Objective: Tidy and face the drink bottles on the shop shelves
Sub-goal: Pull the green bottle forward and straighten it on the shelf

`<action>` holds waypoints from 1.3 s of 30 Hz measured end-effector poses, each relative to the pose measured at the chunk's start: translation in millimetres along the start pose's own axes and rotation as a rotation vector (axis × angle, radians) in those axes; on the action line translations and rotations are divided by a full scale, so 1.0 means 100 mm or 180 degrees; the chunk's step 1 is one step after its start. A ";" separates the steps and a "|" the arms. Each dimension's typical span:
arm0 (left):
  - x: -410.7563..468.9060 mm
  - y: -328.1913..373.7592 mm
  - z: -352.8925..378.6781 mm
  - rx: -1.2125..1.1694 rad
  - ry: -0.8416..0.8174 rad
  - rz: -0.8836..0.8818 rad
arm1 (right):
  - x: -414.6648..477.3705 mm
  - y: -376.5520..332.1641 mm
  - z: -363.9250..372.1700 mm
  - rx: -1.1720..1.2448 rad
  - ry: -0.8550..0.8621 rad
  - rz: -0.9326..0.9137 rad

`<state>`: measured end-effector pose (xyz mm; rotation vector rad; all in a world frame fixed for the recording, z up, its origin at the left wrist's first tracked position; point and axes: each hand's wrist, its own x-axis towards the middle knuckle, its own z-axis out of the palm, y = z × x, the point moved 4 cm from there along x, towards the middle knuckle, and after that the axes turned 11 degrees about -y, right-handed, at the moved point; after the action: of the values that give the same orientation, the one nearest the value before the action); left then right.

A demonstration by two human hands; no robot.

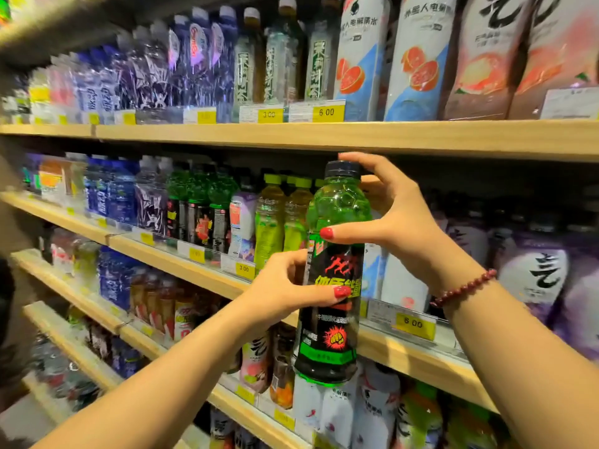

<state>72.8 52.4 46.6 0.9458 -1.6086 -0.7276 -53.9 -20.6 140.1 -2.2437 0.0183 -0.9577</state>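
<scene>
I hold a green energy-drink bottle (334,277) with a black cap and a black label upright in front of the middle shelf (181,264). My left hand (285,290) grips the label from the left, thumb across its front. My right hand (395,215) clasps the green shoulder just under the cap, thumb on the front, fingers curled behind. The label's front faces me. More bottles of the same green drink (201,202) stand in a row further left on that shelf.
Wooden shelves run in several tiers, packed with bottles. Tall grapefruit-print bottles (418,56) fill the top shelf right, purple ones (534,270) the middle shelf right. Yellow price tags (413,324) line the shelf edges. Yellow-green tea bottles (270,222) stand just left of the held bottle.
</scene>
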 end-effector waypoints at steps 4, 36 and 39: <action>-0.21 -0.08 -0.26 0.0195 0.0475 -0.0219 | 0.16 0.22 0.30 0.0204 -0.0339 0.0129; -0.18 -0.37 -3.15 0.0577 0.1332 0.0326 | 0.45 1.65 1.74 -0.3735 0.1348 0.1183; -0.09 -0.44 -3.24 0.0541 0.1115 0.0324 | 0.46 1.63 1.79 -0.3809 0.1400 0.1155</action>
<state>397.8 42.9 80.0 1.0411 -1.4097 -0.3352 133.3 -51.9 -16.2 -2.7654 1.4809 -1.4084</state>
